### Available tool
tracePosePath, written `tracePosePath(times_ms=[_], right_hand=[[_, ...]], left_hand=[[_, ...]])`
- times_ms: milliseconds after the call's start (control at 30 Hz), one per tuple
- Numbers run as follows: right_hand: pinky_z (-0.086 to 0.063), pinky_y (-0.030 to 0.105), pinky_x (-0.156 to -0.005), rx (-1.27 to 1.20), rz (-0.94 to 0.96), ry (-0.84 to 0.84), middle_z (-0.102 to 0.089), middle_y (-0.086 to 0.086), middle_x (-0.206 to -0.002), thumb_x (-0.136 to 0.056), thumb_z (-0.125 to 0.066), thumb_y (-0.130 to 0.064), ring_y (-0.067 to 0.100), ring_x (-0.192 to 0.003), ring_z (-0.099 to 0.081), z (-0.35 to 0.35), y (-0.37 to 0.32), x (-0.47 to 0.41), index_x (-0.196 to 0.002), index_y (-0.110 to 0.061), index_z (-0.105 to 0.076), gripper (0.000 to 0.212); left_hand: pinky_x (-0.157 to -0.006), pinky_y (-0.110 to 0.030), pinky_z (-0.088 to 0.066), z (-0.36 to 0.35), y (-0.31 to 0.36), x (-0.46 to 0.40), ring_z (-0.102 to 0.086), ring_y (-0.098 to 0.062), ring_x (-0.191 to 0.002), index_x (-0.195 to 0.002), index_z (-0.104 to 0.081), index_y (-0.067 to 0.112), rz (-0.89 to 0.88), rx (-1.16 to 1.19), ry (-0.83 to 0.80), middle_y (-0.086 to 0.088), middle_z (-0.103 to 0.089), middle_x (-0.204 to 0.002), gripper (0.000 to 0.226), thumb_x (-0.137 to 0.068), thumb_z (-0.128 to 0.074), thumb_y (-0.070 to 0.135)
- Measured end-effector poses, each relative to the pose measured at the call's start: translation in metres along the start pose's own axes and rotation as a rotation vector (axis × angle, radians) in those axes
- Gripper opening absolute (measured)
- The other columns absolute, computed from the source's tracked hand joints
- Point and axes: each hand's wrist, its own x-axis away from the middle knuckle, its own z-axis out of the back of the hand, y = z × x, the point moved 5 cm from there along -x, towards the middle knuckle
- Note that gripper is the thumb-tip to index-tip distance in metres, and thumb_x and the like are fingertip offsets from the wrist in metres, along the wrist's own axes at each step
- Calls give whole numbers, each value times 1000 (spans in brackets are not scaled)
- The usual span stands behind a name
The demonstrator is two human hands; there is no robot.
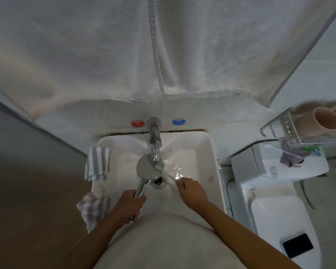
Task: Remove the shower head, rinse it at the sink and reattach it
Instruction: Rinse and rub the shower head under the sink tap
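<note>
Washing the shower head

The left hand (129,204) grips the shower head (149,167) under the tap (155,140) in the sink (206,152). The right hand (192,192) pinches a small brush (166,172) touching it. I think rinsing comes next, then putting it back

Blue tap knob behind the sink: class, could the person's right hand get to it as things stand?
Probably yes: the right hand holds only a small brush, and nothing blocks the way over the sink to the blue knob.

Single head-worn wide-angle view, looking steeply down from close above the sink (206,152); faucet (155,136) at frame centre, wall towels above, toilet (279,220) at right edge.
</note>
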Motion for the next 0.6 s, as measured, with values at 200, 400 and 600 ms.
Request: tracePosePath(times_ms=[200, 400, 600], right_hand=[[-35, 32, -62, -45, 8, -53, -48, 3, -66, -101, -45, -36, 26, -68, -46, -5, 2, 2, -59, -18, -37, 46], [-34, 33, -63, -59, -9, 25, -47, 4, -70, -104, -39, -33, 27, -70, -46, 1, 0, 1, -61, -21, -36, 45], [-26, 30, -51, -166, -51, 57, -37, -2, -61, -104, -38, -31, 14, -55, -34, 3, 2, -8, -61, -19, -32, 46]], left_hand=[[-44, -20, -30, 3, -2, 0, -42, -17, -37, -73, -54, 12, 34, 45, -6, -4, -49, -49, 18, -82, -61, 26], [-43, -18, -27, 3, -1, 3, -42, -17, -37, -73, -52, 14, 36, 19, -28, -3, -49, -50, 16, -86, -58, 21], [-36, -18, -30, -6, 5, 10, -42, -18, -32, -73, -50, 12, -78, -147, -91, 0, -49, -44, 19, -89, -58, 19]])
